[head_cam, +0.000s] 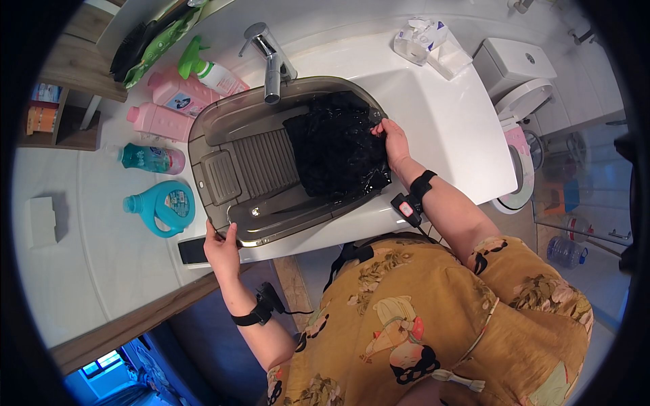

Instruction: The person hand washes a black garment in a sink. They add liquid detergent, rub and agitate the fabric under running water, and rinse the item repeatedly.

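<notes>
A translucent grey plastic wash basin (218, 114) with a built-in washboard (266, 162) lies across the white sink. Wet black cloth (337, 147) covers its right part and the washboard's right end. My left hand (222, 246) grips the basin's near left corner between thumb and fingers. At the right end, my right hand (391, 142) is on the rim beside the cloth; its curled fingertips are over the edge, and whether they also hold cloth I cannot tell. The chrome faucet (272, 76) reaches over the basin's far rim.
Left of the basin are a teal detergent jug (165, 209), a teal bottle (152, 158), pink bottles (162, 122) and a green-topped spray bottle (216, 73). A black phone-like object (193, 251) lies by my left hand. A tissue pack (419, 40) is at the back right; a toilet (520, 61) stands beyond.
</notes>
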`<control>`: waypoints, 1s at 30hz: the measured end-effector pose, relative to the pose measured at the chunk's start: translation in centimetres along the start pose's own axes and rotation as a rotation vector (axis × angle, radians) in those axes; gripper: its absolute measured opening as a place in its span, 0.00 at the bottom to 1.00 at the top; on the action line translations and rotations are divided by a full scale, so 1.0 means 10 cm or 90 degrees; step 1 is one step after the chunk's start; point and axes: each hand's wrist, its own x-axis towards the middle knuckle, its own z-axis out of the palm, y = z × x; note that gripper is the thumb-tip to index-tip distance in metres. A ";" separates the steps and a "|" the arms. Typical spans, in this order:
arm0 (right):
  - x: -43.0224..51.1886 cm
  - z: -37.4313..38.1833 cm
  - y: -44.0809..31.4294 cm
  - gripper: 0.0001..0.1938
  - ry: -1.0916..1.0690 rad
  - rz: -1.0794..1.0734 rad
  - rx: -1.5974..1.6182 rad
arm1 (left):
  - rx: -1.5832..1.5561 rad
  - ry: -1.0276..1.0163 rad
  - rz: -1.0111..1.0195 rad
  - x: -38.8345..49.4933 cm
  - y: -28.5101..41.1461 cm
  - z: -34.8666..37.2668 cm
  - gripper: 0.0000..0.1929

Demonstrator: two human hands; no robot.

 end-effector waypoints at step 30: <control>0.01 0.01 0.02 0.16 0.013 0.025 -0.011 | -0.009 -0.004 -0.004 -0.04 0.09 0.00 0.31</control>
